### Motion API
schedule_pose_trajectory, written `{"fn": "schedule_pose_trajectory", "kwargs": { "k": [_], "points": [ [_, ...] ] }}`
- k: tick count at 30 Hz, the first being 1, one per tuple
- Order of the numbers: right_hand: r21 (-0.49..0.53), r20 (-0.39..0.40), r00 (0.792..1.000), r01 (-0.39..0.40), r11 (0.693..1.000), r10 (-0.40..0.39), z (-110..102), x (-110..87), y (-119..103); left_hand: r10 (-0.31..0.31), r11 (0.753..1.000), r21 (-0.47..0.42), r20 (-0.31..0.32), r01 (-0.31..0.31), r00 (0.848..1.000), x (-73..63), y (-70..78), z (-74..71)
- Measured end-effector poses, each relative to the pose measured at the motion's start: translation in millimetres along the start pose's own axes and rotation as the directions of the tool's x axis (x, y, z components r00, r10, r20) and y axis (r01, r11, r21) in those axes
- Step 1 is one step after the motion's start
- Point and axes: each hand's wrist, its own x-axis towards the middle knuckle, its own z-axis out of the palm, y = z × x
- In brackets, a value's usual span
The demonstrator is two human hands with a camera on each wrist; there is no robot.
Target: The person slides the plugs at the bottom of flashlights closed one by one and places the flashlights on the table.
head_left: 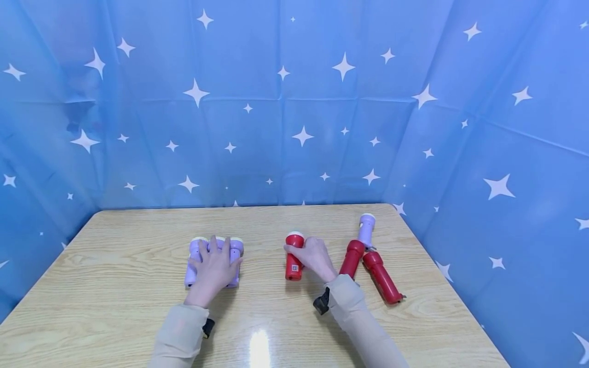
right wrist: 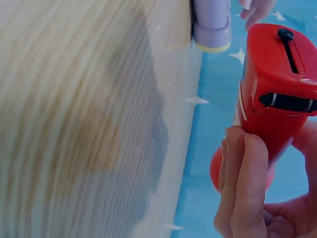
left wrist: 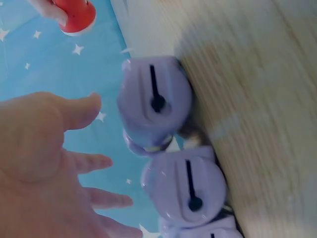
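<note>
Three lilac flashlights (head_left: 236,249) lie side by side on the left half of the table, their pale lens ends pointing away. My left hand (head_left: 215,266) is spread over them, fingers straight and apart. In the left wrist view, the slotted tail ends of the flashlights (left wrist: 156,99) stand beyond the fingertips. Right of them, my right hand (head_left: 315,257) grips a red flashlight (head_left: 293,258) between thumb and fingers. The right wrist view has this red flashlight (right wrist: 277,79) raised off the wood, with its black slider and tail pin towards the camera.
To the right lie two more red flashlights, one (head_left: 352,258) partly behind the right forearm and the other (head_left: 383,278) slanting towards the table's right edge. Another lilac flashlight (head_left: 366,229) lies behind them. A blue star-patterned curtain (head_left: 257,122) hangs past the wooden table (head_left: 138,240).
</note>
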Motion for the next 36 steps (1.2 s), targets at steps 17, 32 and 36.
{"fn": "schedule_pose_trajectory", "kwargs": {
  "k": [17, 32, 36],
  "points": [
    [0.038, 0.085, 0.993, 0.073, 0.997, -0.076, 38.3, 5.3, -32.8, -0.098, 0.994, -0.03, 0.116, 0.102, 0.988, -3.3, -9.6, 1.3],
    [0.0, 0.151, 0.988, 0.031, 1.0, -0.03, 76.3, 7.3, -59.4, -0.116, 0.993, -0.018, 0.117, 0.119, 0.986, -2.6, -8.9, 1.1],
    [-0.025, 0.138, 0.989, 0.052, 0.998, -0.048, 82.6, 8.9, -59.5, -0.116, 0.993, -0.009, 0.12, 0.118, 0.986, -2.6, -9.1, 1.0]
  ]
}}
